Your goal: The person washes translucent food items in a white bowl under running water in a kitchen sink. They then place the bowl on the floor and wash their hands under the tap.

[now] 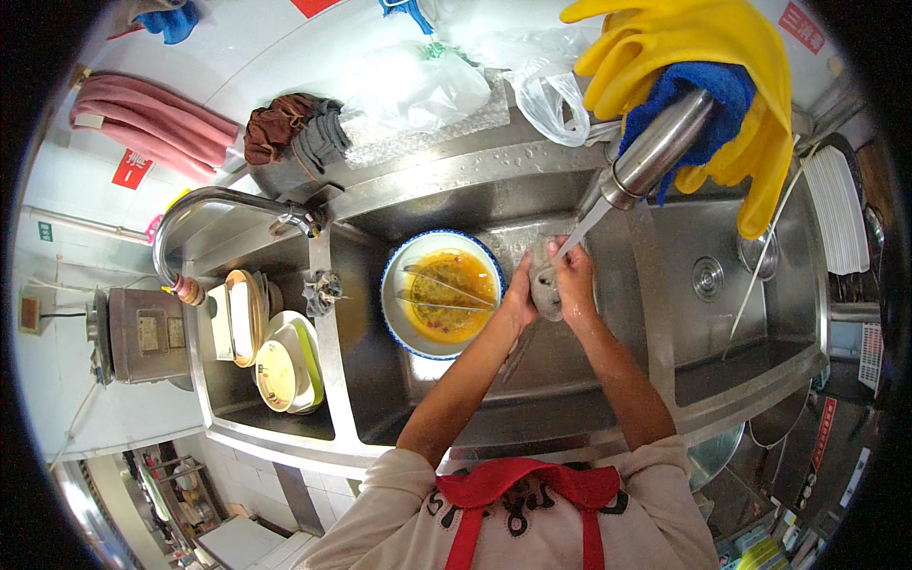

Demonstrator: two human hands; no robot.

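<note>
My left hand [524,293] and my right hand [574,278] hold a grey oval object [546,283] between them, inside the middle steel sink [605,370]. It has a small dark spot, and I cannot tell what it is. Water [583,231] streams from a wide metal spout [659,149] down by my right fingers. Left of my hands stands a white bowl with a blue patterned rim [390,324]. Yellow-orange liquid [456,331] with dark bits fills its lower part, and two thin metal utensils [452,306] lie across it. A thin grey strip [519,356] shows below my left hand.
Stacked plates and bowls [278,374] fill part of the left basin, below a curved faucet [214,194]. Yellow rubber gloves [684,43] and a blue cloth [677,82] hang around the spout. A pale hose [766,256] crosses the right basin. Plastic bags [427,89] lie on the back ledge.
</note>
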